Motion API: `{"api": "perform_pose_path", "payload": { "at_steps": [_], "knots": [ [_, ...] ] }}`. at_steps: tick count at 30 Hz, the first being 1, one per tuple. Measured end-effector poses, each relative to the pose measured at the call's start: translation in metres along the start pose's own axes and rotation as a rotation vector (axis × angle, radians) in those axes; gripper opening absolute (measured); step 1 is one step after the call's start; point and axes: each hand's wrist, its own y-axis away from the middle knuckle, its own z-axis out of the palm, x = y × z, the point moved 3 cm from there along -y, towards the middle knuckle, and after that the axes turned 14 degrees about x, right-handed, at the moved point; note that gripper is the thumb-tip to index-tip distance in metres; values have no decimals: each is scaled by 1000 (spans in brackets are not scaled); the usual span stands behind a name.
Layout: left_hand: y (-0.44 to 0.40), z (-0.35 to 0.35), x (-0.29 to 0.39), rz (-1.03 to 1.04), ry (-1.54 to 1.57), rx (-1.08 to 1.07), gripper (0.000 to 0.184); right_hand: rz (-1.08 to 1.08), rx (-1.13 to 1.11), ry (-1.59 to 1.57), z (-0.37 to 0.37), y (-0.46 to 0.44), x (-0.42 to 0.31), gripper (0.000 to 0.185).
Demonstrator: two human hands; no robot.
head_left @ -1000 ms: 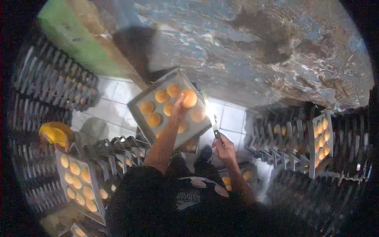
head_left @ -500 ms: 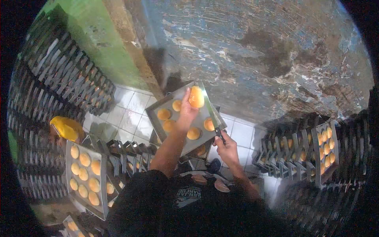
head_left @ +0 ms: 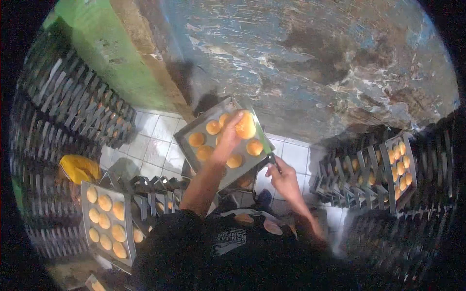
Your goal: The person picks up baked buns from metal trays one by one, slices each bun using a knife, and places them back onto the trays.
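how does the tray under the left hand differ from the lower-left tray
The tray under the left hand sits diagonally in view; the lower-left tray is only slightly turned. The left hand, holding a bun, hides part of its tray, while no hand covers the lower-left tray. Both carry round golden buns.

One head-worn wide-angle camera looks forward and steeply down over the wearer's black printed shirt (head_left: 218, 262) at bottom centre, fairly near the rectangular grey metal tray (head_left: 228, 177) mid-frame, facing a peeling blue-grey wall (head_left: 310, 63) across the upper right
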Motion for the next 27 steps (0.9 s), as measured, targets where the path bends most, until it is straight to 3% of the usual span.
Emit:
{"api": "perform_pose_path", "payload": {
  "at_steps": [4,7,12,15,18,22,24,27],
  "knots": [
    [27,30,-11,20,-104,-81,26,-67,7,-34,0,-30,-21,35],
    [-2,4,-13,-14,-50,-17,29,-94,-41,-22,-6,-29,-17,34],
    [-8,-14,-7,-100,-4,-86,28,-15,-68,23,-20,5,13,34],
    [32,21,-20,-114,-134,-79,33,2,-76,-73,-10,-19,-6,34],
    [21,21,-27,-96,-105,-108,36,26,-118,-34,-3,-41,-6,34],
    [7,7,-2,-30,-117,-82,35,-18,-103,63,-22,-6,5,34],
    [8,3,6,-78,-151,-133,38,95,-130,32,-31,14,6,34],
    [24,14,-19,-121,-181,-164,44,10,-108,45,-16,-4,24,36]
  ]
}}
